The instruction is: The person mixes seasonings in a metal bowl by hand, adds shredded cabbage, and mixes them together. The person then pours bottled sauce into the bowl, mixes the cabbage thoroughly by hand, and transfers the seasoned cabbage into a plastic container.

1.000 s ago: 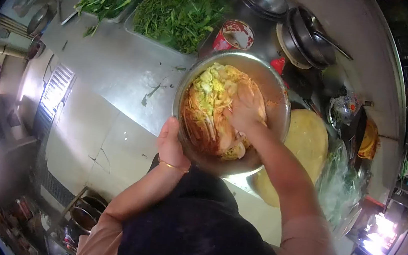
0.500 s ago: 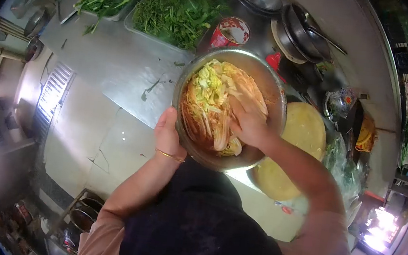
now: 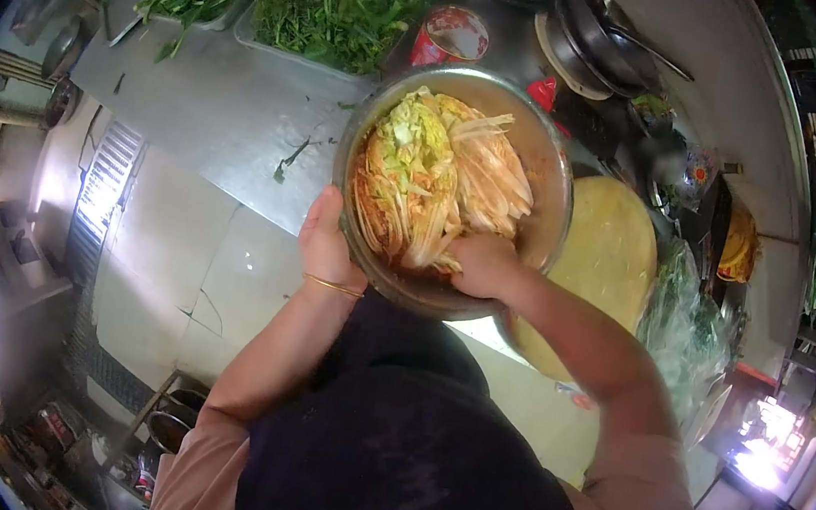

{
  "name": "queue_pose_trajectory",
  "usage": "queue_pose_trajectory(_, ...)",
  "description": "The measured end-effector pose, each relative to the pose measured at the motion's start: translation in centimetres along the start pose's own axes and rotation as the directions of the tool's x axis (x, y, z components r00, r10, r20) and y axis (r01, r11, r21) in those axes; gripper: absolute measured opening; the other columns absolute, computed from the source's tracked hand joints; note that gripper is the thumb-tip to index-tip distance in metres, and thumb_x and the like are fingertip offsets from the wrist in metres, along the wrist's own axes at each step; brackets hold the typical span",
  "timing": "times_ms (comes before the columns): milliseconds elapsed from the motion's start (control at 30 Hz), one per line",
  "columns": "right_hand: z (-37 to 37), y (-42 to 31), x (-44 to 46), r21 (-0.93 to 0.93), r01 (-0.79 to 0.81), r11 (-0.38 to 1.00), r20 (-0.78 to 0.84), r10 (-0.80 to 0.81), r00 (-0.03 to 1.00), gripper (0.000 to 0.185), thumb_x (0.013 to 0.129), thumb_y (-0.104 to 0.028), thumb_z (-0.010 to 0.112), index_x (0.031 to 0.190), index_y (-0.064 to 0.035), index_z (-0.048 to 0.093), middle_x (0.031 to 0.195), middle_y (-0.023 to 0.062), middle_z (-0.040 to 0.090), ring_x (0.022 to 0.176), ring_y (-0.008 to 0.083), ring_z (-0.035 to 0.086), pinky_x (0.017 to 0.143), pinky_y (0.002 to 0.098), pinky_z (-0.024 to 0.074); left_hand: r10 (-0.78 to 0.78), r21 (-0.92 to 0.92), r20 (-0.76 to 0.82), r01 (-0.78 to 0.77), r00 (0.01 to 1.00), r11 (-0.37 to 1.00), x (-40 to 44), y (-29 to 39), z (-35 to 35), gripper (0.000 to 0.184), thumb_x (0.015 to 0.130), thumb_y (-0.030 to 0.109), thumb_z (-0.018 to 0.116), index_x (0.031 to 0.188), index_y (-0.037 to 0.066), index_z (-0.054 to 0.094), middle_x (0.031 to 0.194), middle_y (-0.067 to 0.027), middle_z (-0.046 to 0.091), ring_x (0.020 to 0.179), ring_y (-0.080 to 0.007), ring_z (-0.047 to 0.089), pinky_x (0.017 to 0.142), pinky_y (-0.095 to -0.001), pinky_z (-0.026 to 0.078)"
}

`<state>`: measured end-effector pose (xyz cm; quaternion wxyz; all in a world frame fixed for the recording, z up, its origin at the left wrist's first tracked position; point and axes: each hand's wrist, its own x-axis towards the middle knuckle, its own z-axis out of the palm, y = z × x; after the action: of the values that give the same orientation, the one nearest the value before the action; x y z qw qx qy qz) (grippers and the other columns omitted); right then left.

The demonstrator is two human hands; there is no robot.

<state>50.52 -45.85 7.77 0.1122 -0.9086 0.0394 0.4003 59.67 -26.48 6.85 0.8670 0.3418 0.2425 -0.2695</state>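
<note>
A metal bowl tilts toward me at the counter's near edge. Inside lie napa cabbage pieces, yellow-green at the leafy end and smeared with reddish paste. My left hand, with a thin gold bangle at the wrist, steadies the bowl from its left side, thumb up along the outer wall; the other fingers are hidden behind it. Down in the bowl's lower right, my right hand has its fingers curled at the stem end of the cabbage, and the fingertips are out of sight beneath the leaves.
Trays of leafy greens stand at the back left, beside a red open can. Stacked dark pans sit at the back right. A round yellowish board lies right of the bowl, near a plastic bag.
My right hand has moved from the middle of the cabbage down to its stem end near the bowl's lower wall. The pieces now lie spread apart. My left hand keeps its hold.
</note>
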Motion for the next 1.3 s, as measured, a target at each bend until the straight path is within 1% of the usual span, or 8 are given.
queue_pose_trajectory(267,0.3,-1.6,0.2,0.266,0.028,0.963,-0.024,-0.022,0.999,0.056,0.077,-0.042,0.069,0.119,-0.0058,0.062,0.108,0.0221,0.066,0.103,0.0377,0.062,0.089,0.0427,0.0497,-0.003,-0.099,0.014,0.004,1.0,0.995,0.7,-0.4,-0.5,0.033,0.101,0.026,0.046,0.119,0.0,0.053,0.116,-0.0154,0.061,0.102,-0.0293,0.063,0.089,-0.045,0.054)
queue_pose_trajectory(367,-0.5,-2.1,-0.5,0.679,0.121,0.724,-0.043,-0.126,0.991,0.061,0.075,-0.044,0.071,0.117,-0.0012,0.062,0.109,0.022,0.066,0.102,0.0358,0.064,0.089,0.0402,0.0495,0.02,-0.068,0.028,-0.019,0.999,0.998,0.4,-0.3,-0.3,0.033,0.102,0.027,0.045,0.119,-0.001,0.053,0.116,-0.0153,0.062,0.102,-0.029,0.063,0.089,-0.0442,0.053)
queue_pose_trajectory(433,2.2,-0.9,2.0,0.893,-0.117,0.435,0.092,0.078,0.993,0.058,0.078,-0.039,0.07,0.121,-0.002,0.06,0.104,0.0186,0.067,0.096,0.0275,0.064,0.085,0.036,0.0495,0.024,-0.095,0.014,-0.023,1.0,0.995,0.2,-0.2,0.2,0.029,0.101,0.024,0.047,0.117,0.0,0.054,0.112,-0.0145,0.063,0.098,-0.0279,0.064,0.086,-0.0434,0.054)
queue_pose_trajectory(500,4.2,-1.2,3.6,0.908,-0.18,0.38,0.101,0.218,0.971,0.055,0.08,-0.034,0.069,0.123,-0.0015,0.058,0.101,0.0167,0.067,0.092,0.023,0.065,0.081,0.0339,0.0497,0.01,-0.127,0.0,-0.01,1.0,0.992,-0.2,-0.1,0.5,0.023,0.1,0.02,0.05,0.112,0.001,0.056,0.108,-0.0135,0.064,0.093,-0.0265,0.065,0.082,-0.0422,0.056)
queue_pose_trajectory(567,5.5,-2.7,4.8,0.764,-0.128,0.632,-0.081,0.291,0.953,0.053,0.081,-0.029,0.069,0.124,0.0001,0.057,0.102,0.0163,0.067,0.09,0.0223,0.065,0.078,0.0341,0.0503,0.028,-0.139,0.011,-0.027,1.0,0.99,-0.3,-0.3,0.6,0.022,0.1,0.02,0.051,0.111,0.001,0.056,0.106,-0.0127,0.064,0.092,-0.0257,0.065,0.082,-0.0421,0.056)
queue_pose_trajectory(733,3.4,1.5,2.9,0.895,-0.275,0.352,0.244,0.129,0.961,0.037,0.075,-0.009,0.071,0.108,0.0018,0.06,0.087,0.0119,0.067,0.076,0.0189,0.065,0.071,0.0319,0.0527,0.028,-0.166,-0.04,-0.034,0.999,0.986,0.5,-1.0,-0.4,0.02,0.099,0.019,0.054,0.109,0.003,0.056,0.102,-0.0107,0.065,0.089,-0.0226,0.064,0.082,-0.0405,0.056)
queue_pose_trajectory(1233,-8.4,4.1,-4.7,0.958,0.276,-0.081,-0.279,-0.017,0.96,0.048,0.08,-0.007,0.071,0.124,0.0009,0.056,0.103,0.0096,0.067,0.095,0.0183,0.064,0.085,0.0324,0.0513,-0.009,-0.184,-0.04,0.001,0.999,0.983,0.3,-0.8,0.1,0.022,0.099,0.02,0.054,0.11,0.001,0.058,0.101,-0.0097,0.066,0.087,-0.0192,0.065,0.079,-0.0357,0.055)
queue_pose_trajectory(1300,-7.4,3.5,-3.0,0.938,0.25,0.239,-0.285,0.125,0.95,0.057,0.078,-0.012,0.072,0.128,0.0018,0.05,0.107,0.0098,0.065,0.099,0.021,0.063,0.09,0.0337,0.0487,0.01,-0.181,-0.015,-0.012,1.0,0.983,0.5,-1.0,-0.2,0.022,0.099,0.021,0.054,0.108,0.001,0.06,0.101,-0.0093,0.066,0.087,-0.0184,0.064,0.078,-0.0345,0.055)
